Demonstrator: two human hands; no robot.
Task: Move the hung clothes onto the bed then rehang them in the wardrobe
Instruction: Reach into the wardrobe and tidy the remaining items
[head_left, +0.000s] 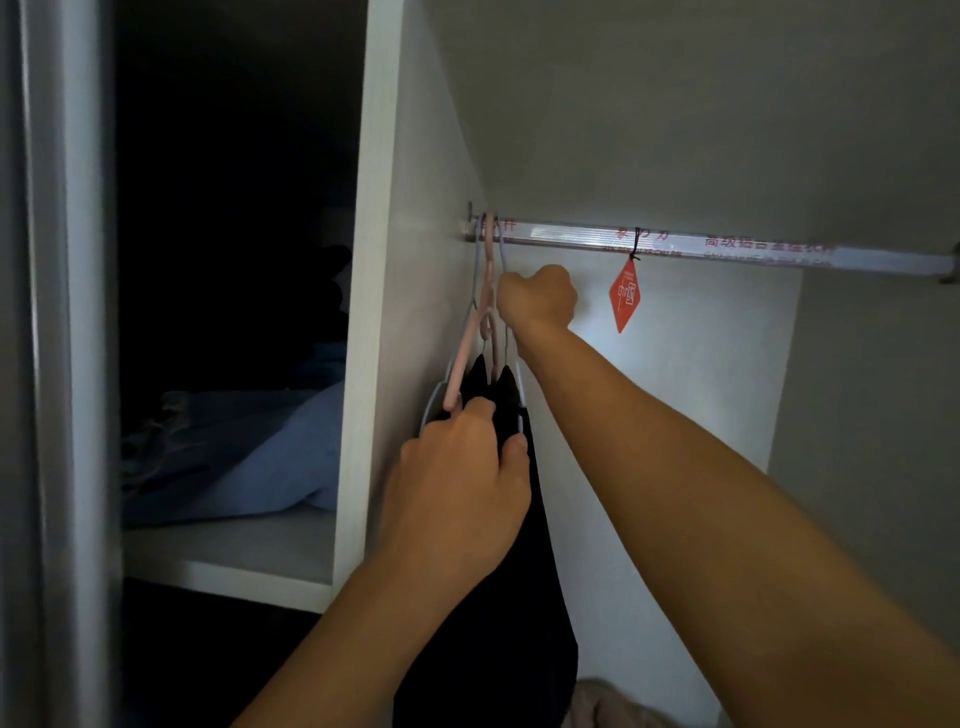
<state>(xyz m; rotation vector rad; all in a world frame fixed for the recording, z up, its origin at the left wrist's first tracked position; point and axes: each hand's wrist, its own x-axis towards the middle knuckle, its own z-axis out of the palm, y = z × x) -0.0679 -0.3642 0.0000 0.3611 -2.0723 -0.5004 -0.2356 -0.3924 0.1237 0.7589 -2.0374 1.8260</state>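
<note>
Dark clothes (511, 613) hang from hangers at the left end of the wardrobe rail (727, 249). A pink hanger (470, 343) and a pale grey hanger (503, 260) are hooked over the rail beside the side panel. My right hand (537, 296) grips the neck of the grey hanger just under the rail. My left hand (462, 483) holds the shoulders of the dark clothes and the hanger ends lower down. The bed is not in view.
A red diamond tag (624, 296) dangles from the rail right of my right hand. The white side panel (363, 312) separates a dark shelf compartment with folded blue fabric (249, 447). A beige cloth (618, 706) lies at the wardrobe bottom.
</note>
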